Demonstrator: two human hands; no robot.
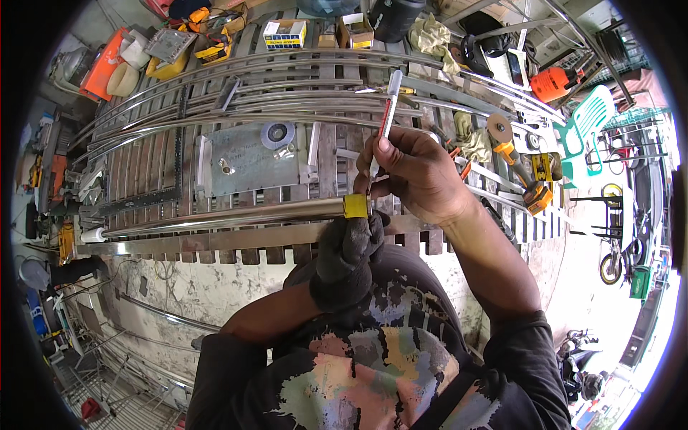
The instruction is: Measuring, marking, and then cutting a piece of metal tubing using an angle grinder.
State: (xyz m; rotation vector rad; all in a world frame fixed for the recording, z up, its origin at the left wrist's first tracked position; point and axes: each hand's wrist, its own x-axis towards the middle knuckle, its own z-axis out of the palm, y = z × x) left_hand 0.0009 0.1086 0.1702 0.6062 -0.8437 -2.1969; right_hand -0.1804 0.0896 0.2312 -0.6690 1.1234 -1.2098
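Observation:
My left hand (347,251), in a dark work glove, is closed around the near end of a long shiny metal tube (236,217). A yellow band (355,206) wraps the tube just above the gloved fingers. Bare and pinched, my right hand (412,172) grips a white marker pen (390,107) held steeply, its lower tip at the tube's end beside the yellow band. Whether the tip touches the metal I cannot tell. The tube stretches left along the slatted bench's front edge to a white end piece (92,236).
Long thin metal rods (251,93) lie across the slatted bench. A metal plate (240,168) carries a grinding disc (277,135) and small rings. To the right rests a yellow cordless angle grinder (519,161). Small boxes (285,34) stand at the back; a green plastic chair (588,132) is farther right.

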